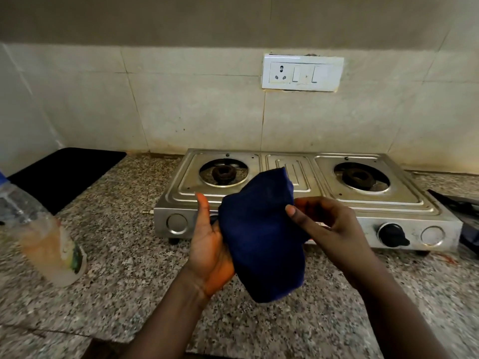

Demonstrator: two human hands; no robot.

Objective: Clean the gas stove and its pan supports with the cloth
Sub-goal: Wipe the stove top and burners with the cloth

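Note:
A steel two-burner gas stove (305, 203) stands on the speckled granite counter, both burners (224, 172) bare with no pan supports on them. In front of it I hold a dark blue cloth (259, 234) between both hands, above the counter. My left hand (210, 244) lies palm up under the cloth's left side, thumb straight up. My right hand (321, 224) pinches the cloth's right edge with thumb and curled fingers. Dark metal pieces (458, 203) lie at the right of the stove, partly cut off; whether they are pan supports I cannot tell.
A clear plastic bottle (39, 229) with a little liquid stands at the left on the counter (124, 255). A black mat (67, 172) lies at the back left. A wall socket and switches (302, 72) sit on the tiled wall above the stove.

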